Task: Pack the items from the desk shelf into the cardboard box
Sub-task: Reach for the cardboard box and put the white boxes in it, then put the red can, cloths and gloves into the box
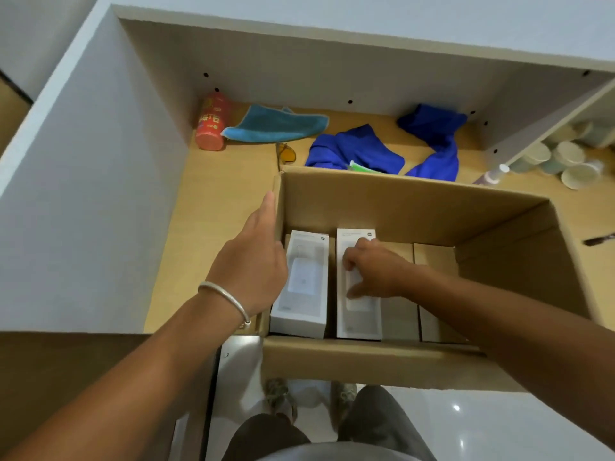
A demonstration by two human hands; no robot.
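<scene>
White carton (357, 287) is lying long axis near-to-far in the box (416, 207), right hand (376, 271) pinching it; left hand (256, 257), fingers straight, is bracing the left wall.

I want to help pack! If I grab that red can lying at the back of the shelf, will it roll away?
Probably, if nudged: the red can is round and lies on its side. It looks stiff, not floppy like the teal cloth beside it.

L hand (254, 257) reaches fwd, fingers (269, 202) straight & together, palm turned inward, silver bangle on wrist. R hand (374, 271) lower, palm down, fingers curled, thumb stuck out toward the body. Both forearms bare, angling in from the bottom corners, R arm crossing in from the side.
</scene>
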